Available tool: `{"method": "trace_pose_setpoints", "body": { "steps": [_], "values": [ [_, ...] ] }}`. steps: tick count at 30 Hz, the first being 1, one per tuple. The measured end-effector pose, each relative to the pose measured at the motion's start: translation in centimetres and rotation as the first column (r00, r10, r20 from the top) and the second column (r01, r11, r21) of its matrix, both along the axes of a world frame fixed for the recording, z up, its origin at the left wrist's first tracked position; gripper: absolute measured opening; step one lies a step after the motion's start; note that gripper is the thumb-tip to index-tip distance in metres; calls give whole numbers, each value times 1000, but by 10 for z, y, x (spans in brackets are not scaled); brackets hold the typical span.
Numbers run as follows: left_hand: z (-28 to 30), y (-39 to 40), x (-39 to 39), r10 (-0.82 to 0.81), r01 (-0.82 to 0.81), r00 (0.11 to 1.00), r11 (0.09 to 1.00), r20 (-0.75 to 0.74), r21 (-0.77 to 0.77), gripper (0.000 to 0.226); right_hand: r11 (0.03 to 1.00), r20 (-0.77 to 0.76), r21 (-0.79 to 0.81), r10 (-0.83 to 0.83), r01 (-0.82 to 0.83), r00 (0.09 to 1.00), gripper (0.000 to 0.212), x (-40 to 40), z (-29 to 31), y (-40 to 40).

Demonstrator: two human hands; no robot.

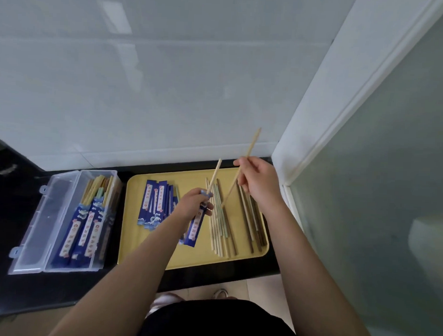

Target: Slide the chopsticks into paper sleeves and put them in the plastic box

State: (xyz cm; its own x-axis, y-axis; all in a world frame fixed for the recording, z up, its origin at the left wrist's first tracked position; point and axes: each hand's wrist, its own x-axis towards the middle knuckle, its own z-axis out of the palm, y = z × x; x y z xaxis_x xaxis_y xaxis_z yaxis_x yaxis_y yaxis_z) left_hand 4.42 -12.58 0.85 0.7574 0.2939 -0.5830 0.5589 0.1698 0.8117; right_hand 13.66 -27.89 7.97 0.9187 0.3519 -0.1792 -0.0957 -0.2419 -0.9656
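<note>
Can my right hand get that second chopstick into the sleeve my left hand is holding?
Probably yes. The right hand holds a chopstick in the air, its lower tip close to the sleeve gripped by the left hand, with nothing between them. One chopstick already sits inside.

Kitchen: black counter [18, 211], tiled wall [168, 78]
</note>
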Motion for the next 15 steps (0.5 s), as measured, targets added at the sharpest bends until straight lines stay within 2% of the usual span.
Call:
{"method": "trace_pose_setpoints", "body": {
  "steps": [5,12,15],
  "values": [
    [11,2,-2,-147,147,989,977,-8,155,24,989,55,49,-143,140,988,29,6,10,4],
    [17,0,-4,-225,223,974,952,-14,211,22,989,116,7,-149,149,982,28,6,9,6],
    [16,1,-4,-202,203,979,959,-26,199,22,987,115,17,-162,161,980,28,6,8,4]
  ]
}}
